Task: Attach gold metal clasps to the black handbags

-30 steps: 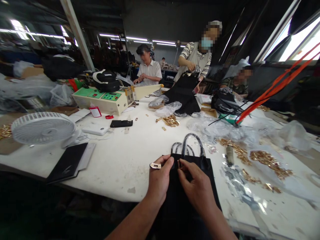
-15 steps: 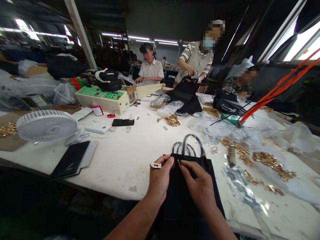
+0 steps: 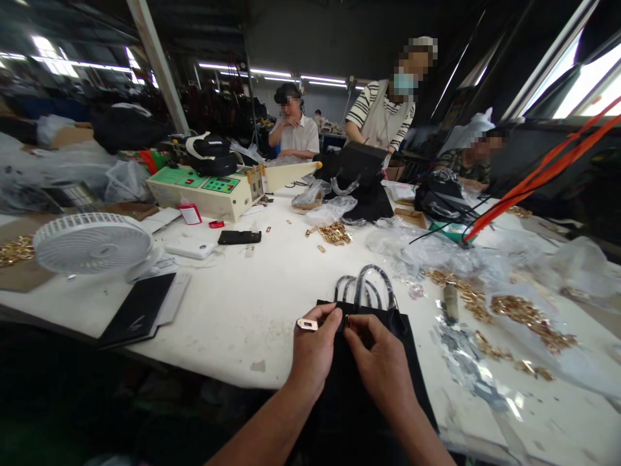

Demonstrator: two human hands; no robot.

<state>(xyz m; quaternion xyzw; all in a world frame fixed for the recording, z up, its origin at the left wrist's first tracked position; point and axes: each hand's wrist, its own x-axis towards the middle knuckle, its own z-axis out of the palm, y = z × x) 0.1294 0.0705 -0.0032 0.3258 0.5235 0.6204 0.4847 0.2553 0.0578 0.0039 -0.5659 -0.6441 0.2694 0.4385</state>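
Note:
A black handbag (image 3: 412, 349) with plastic-wrapped handles (image 3: 373, 275) lies before me at the table's edge. My left hand (image 3: 313, 353) is closed, thumb and finger pinching the bag near its top edge. Between its fingers sticks out a gold metal plate (image 3: 307, 325) with a slot. On the right, my right hand (image 3: 381, 353) pinches a small gold fitting (image 3: 347, 320) against the bag's upper front, just beside the left thumb. The fingers cover most of that fitting.
Gold fittings (image 3: 528, 314) lie heaped at right near clear plastic scraps (image 3: 466, 356); another pile (image 3: 334, 233) is farther back. At left are a white fan (image 3: 92, 243), a black notebook (image 3: 138, 310) and a cream machine (image 3: 194, 194). Co-workers (image 3: 383, 116) are across the table.
The gold fitting in my right hand has turned and shows less; both hands stay at the bag's top. Across the table, one co-worker raised a hand to the chin; another lifted a black bag's flap.

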